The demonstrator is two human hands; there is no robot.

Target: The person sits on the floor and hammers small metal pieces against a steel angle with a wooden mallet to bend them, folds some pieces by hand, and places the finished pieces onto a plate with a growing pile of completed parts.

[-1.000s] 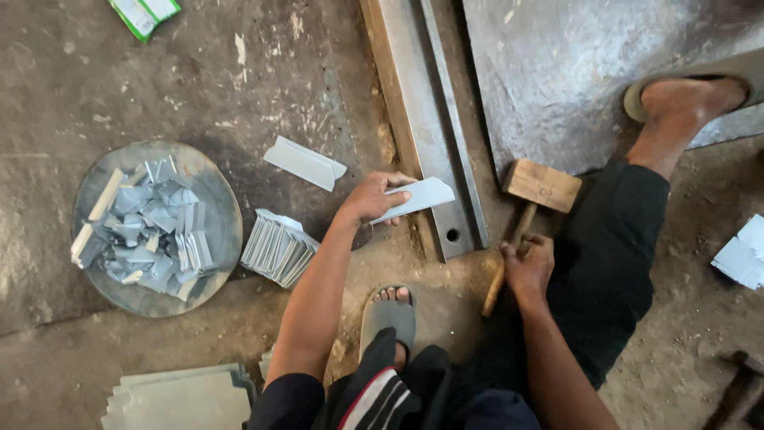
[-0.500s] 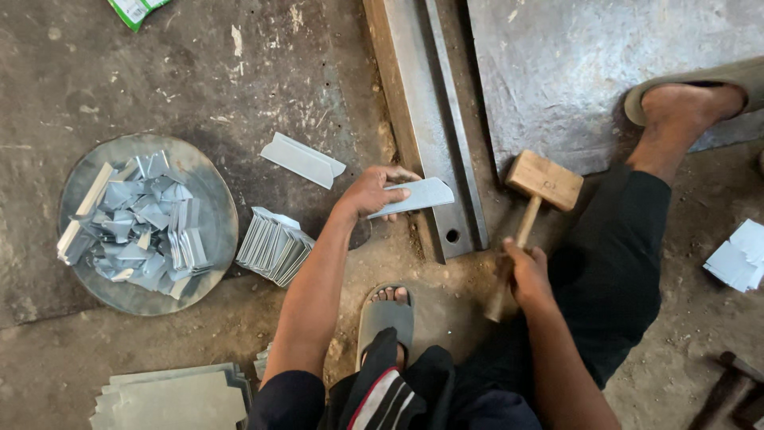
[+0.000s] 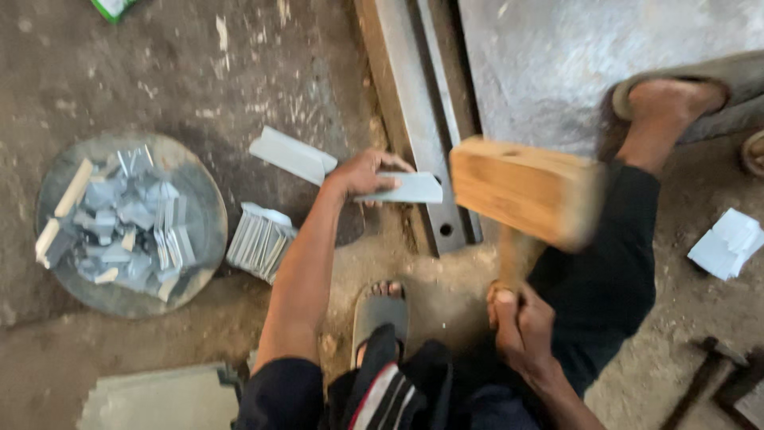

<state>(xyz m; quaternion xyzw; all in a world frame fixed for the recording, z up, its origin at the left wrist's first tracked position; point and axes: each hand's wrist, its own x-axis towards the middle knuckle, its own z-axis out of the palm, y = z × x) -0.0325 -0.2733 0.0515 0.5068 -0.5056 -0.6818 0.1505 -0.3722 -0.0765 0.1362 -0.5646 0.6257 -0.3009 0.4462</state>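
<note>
— Where's the workpiece, and which hand has it?

— The left hand (image 3: 362, 173) pins a small grey folded sheet-metal strip (image 3: 410, 189) on the long grey steel bar (image 3: 414, 111) that lies on the floor, fingers (image 3: 391, 163) pressed together on the strip's near end. The strip's long axis points toward three o'clock, across the bar, which itself runs twelve to six.

— And the other hand?

— The right hand (image 3: 521, 322) is clamped around the handle of a pale wooden mallet with a block head (image 3: 521, 189) — blurred. The head hangs at three o'clock of the strip, just beside its free end; I cannot tell if they touch. The left hand is the nearer one to the strip.

— Any packages or labels?

— A green-and-white packet corner (image 3: 111, 6) at eleven o'clock, top edge. White folded paper (image 3: 728, 243) at three o'clock. Otherwise a round metal pan of grey strips (image 3: 119, 223) at nine o'clock, a stack of grey strips (image 3: 259, 241) beside it, and one loose grey strip (image 3: 290, 155) by the left wrist.
</note>
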